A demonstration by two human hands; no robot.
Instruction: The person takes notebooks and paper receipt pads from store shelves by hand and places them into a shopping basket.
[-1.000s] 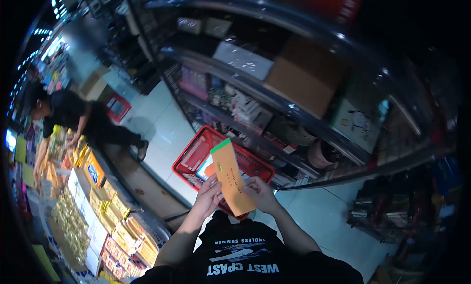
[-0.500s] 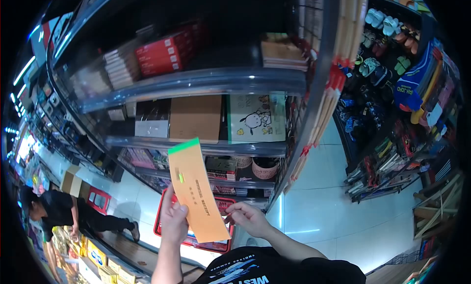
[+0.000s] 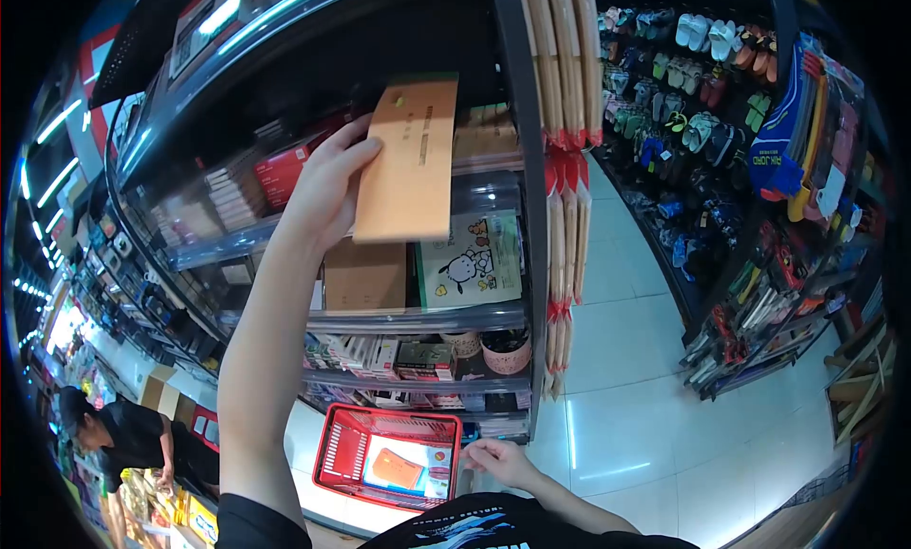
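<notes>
My left hand (image 3: 327, 188) is raised and closed on the left edge of an orange receipt book (image 3: 413, 165) with a green strip along its top. The book is held upright in front of the upper shelf, partly covering what lies there. Low down, my right hand (image 3: 498, 462) hangs just right of the red shopping basket (image 3: 389, 412). Its fingers are curled together and nothing shows in them. Inside the basket lie an orange item (image 3: 395, 467) and some white and blue packaging.
Red boxes (image 3: 282, 177) and a stack of brown pads (image 3: 486, 136) sit on the upper shelf. Below are a cartoon-dog notebook (image 3: 470, 261) and pink pots (image 3: 506, 352). Hanging packs (image 3: 566, 217) line the shelf end. Slippers (image 3: 707, 37) hang right; another person (image 3: 133, 440) is left.
The receipt book has gone up from in front of the basket to the upper shelf in my left hand. My right hand is no longer beside it and has dropped lower. The view has shifted.
</notes>
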